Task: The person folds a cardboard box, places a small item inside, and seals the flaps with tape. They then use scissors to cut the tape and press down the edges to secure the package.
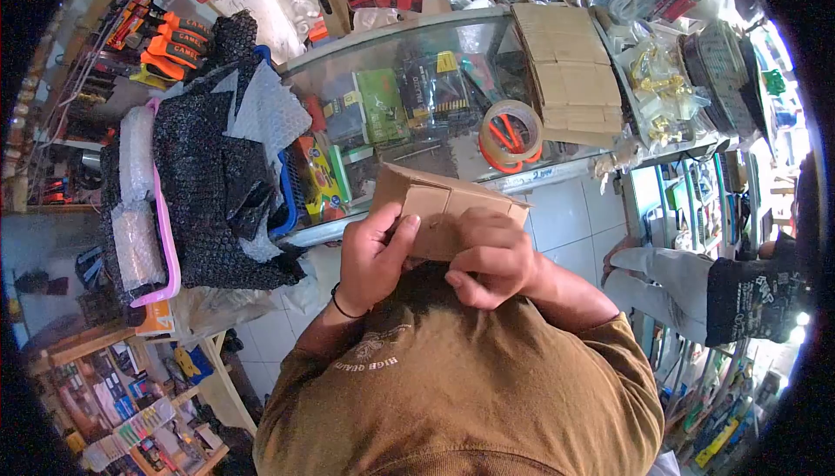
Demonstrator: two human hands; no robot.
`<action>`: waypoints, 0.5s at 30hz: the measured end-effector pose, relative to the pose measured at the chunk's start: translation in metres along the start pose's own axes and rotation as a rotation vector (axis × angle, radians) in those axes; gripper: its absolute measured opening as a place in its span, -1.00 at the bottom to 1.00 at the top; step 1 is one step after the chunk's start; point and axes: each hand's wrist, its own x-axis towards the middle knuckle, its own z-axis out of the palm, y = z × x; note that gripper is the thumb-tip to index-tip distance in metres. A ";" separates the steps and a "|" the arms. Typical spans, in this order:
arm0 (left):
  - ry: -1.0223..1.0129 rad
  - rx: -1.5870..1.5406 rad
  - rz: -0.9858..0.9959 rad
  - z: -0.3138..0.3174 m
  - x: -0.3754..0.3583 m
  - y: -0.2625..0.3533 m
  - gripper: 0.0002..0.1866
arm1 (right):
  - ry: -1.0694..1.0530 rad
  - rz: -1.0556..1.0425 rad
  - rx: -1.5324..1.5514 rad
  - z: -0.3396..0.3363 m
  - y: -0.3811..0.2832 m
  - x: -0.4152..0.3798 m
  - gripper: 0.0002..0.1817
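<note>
Close in front of my chest is a small brown cardboard box (pixel 432 231), tilted, with a flap along its upper edge. My left hand (pixel 376 257) grips its left end, thumb pressed on the near face and the other fingers mostly hidden behind. At the right side of the box, my right hand (pixel 494 257) has its fingers bent against the cardboard, with the thumb lower down. A roll of brown packing tape (pixel 532 152) lies on the glass counter (pixel 348 208) beyond the box, with orange-handled scissors (pixel 503 159) showing through and beside it.
Flattened cardboard (pixel 570 76) rests on the counter's right part. At left, a blue basket (pixel 290 202) and a pink-handled basket (pixel 170 276) hold black bubble wrap (pixel 187 171). Packaged tools fill the display. Another person's legs (pixel 657 289) are at right.
</note>
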 end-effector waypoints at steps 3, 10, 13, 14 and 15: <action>0.007 -0.040 -0.057 0.000 -0.001 0.014 -0.83 | 0.070 0.059 -0.241 -0.004 -0.003 0.006 -0.81; -0.002 0.008 0.020 -0.003 -0.001 0.009 -0.80 | -0.107 0.285 -0.599 0.006 -0.007 0.009 -0.74; -0.012 0.073 0.042 -0.006 -0.001 0.015 -0.80 | -0.142 0.278 -0.594 0.008 -0.007 0.011 -0.74; -0.013 0.073 0.042 -0.006 0.000 0.015 -0.80 | -0.142 0.278 -0.594 0.009 -0.006 0.011 -0.74; -0.021 0.041 0.038 -0.005 0.000 0.015 -0.80 | -0.179 0.262 -0.636 0.010 -0.004 0.010 -0.74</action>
